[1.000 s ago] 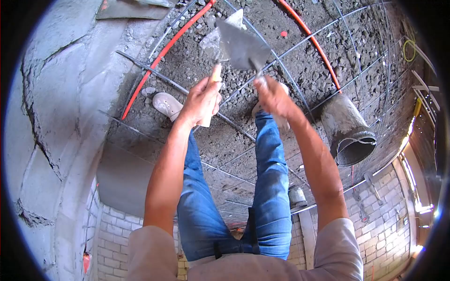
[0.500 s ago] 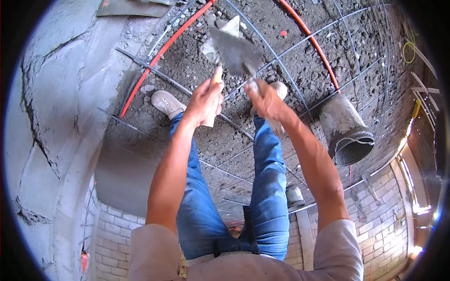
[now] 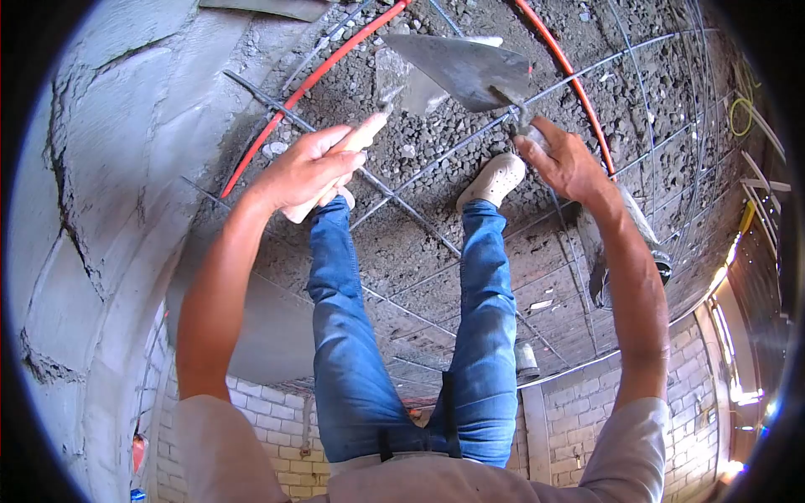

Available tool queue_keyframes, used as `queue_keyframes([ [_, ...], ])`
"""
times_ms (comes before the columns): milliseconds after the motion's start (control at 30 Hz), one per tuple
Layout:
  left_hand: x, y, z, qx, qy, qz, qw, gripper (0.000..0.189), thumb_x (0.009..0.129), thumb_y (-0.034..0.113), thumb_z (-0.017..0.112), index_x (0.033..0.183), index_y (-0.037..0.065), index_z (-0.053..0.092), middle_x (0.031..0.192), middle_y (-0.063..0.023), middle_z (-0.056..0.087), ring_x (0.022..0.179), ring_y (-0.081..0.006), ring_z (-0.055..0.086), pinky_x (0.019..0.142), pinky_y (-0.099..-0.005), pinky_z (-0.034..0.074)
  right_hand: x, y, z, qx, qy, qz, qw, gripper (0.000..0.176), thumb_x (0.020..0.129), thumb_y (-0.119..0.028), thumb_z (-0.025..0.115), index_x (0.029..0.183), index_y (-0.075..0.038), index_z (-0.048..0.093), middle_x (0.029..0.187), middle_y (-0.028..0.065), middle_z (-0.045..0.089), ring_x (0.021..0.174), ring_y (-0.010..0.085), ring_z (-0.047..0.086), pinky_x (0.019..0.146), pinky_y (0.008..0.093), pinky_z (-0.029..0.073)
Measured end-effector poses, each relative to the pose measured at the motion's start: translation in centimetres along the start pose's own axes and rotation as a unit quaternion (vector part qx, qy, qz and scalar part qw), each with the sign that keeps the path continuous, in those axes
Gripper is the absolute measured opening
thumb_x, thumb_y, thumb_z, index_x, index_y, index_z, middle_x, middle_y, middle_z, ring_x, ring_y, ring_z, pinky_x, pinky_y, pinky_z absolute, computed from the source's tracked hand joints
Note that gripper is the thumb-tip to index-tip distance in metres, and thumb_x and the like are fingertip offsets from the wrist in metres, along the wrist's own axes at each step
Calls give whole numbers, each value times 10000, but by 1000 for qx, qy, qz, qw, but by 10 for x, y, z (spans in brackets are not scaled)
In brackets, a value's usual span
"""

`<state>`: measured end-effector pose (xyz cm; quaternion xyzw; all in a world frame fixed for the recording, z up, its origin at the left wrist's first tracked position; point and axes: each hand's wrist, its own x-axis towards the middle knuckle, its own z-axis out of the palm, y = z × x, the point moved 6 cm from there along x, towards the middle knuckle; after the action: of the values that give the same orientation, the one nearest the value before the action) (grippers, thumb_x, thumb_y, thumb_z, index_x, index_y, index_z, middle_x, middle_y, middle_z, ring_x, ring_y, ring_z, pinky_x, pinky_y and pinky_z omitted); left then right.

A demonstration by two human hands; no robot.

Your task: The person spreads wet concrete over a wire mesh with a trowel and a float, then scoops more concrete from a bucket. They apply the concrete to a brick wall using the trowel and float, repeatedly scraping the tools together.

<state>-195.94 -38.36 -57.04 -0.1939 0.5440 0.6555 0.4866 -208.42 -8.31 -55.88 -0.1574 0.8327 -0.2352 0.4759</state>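
My left hand [image 3: 312, 170] is wrapped round the pale handle of a trowel [image 3: 399, 84], whose light, mortar-smeared blade points away from me. In my right hand [image 3: 567, 161] is a second trowel [image 3: 465, 71], with a broad grey blade turned to the left. That blade overlaps the far part of the left trowel's blade in this view. Both tools are held out over rough gravelly ground [image 3: 436, 138], in front of my pale shoe [image 3: 493, 180]. My other shoe is mostly hidden behind the left hand.
Steel bars [image 3: 419, 220] cross the ground in a grid, with an orange-red pipe [image 3: 323, 75] and another red pipe [image 3: 563, 71] running through it. A dirty bucket [image 3: 595, 243] lies partly behind my right forearm. A plastered surface [image 3: 109, 193] rises at left.
My hands have moved apart, the left toward the left and the right toward the right, each keeping its trowel. The right trowel's blade has swung right and appears broader.
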Motion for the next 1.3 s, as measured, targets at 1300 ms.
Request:
queue_keyframes([
  [1300,-14,-7,-13,68,37,-43,996,272,959,222,599,1141,41,507,747,7,514,522,-59,495,428,-234,402,3,29,-60,-57,123,111,985,503,977,-490,517,1113,-8,566,763,136,681,656,240,665,646,401,532],
])
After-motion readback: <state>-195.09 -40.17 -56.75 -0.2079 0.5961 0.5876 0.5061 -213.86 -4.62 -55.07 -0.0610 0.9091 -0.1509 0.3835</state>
